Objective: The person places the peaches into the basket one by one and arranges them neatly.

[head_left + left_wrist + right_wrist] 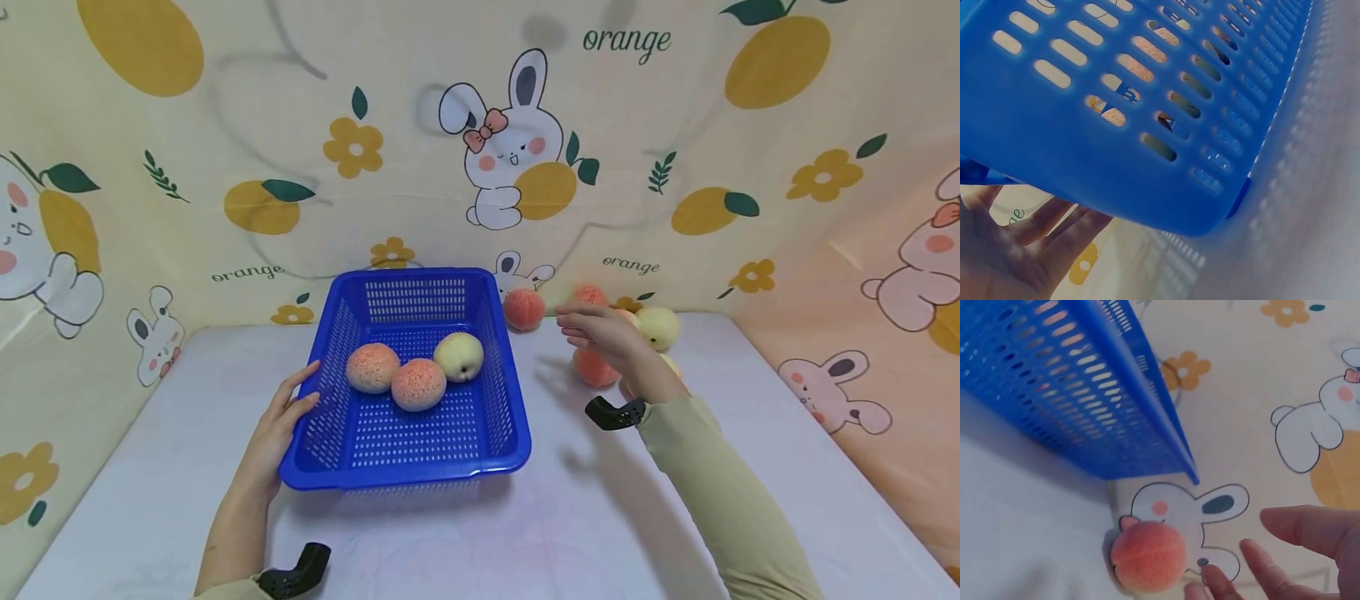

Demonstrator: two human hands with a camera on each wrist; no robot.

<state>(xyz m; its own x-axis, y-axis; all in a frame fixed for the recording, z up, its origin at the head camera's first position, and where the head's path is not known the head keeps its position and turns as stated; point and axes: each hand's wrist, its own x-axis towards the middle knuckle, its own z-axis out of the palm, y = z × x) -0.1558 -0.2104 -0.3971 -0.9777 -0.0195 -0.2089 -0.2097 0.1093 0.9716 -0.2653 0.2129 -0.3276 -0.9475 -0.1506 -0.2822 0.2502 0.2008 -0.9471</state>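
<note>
My left hand [268, 437] holds the left rim of a blue plastic basket [405, 478], which looks slightly raised off the table. In the left wrist view, fingers reach along the rim beside the perforated wall. Inside the basket lie two speckled pinkish peaches [417, 385] and one pale yellow fruit [459, 357]. My right hand [606, 332], fingers extended, hovers over loose fruit on the right and holds nothing. A red peach [524, 309] sits between that hand and the basket; in the right wrist view this peach [1149, 556] is just off the fingertips.
More fruit lies partly hidden around the right hand: a red peach [595, 367], another behind [588, 294] and a pale yellow one [659, 328]. A white table [480, 542] carries everything. A printed curtain [405, 192] hangs behind it.
</note>
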